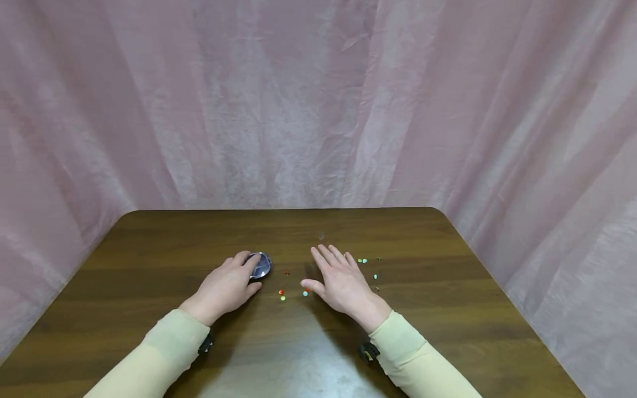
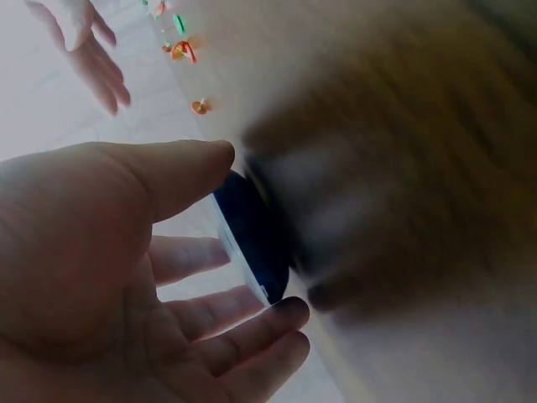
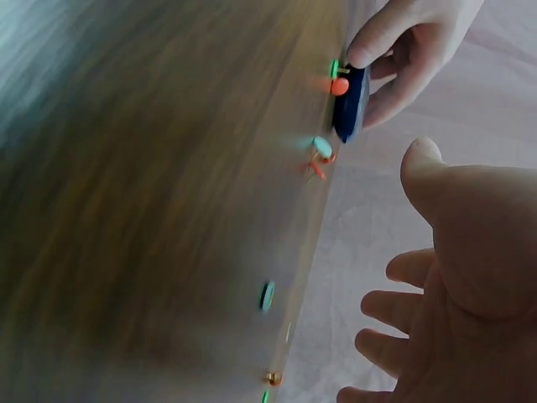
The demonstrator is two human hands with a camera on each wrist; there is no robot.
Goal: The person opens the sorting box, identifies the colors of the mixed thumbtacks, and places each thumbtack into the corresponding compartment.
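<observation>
In the head view my left hand (image 1: 226, 287) is at a small round dark dish (image 1: 261, 266) with a shiny inside. Its fingers reach over the dish's left side, and the thumb lies by the near rim. The left wrist view shows the dish (image 2: 252, 235) edge-on between thumb and fingers, the fingertips curled at its rim. My right hand (image 1: 343, 284) is spread palm down over the table, holding nothing. Thumbtacks lie about it: a pale blue one (image 1: 306, 293) near the thumb, another (image 1: 375, 276) to the right. Red (image 1: 281, 292) and yellow-green (image 1: 283, 298) tacks lie between the hands.
The wooden table (image 1: 149, 249) has rounded far corners. More tacks lie right of the right hand, among them a pale one (image 1: 365, 261) and a brassy one (image 1: 379, 258). A tiny clear piece (image 1: 321, 235) lies farther back. Pink curtains (image 1: 298, 110) hang behind the table.
</observation>
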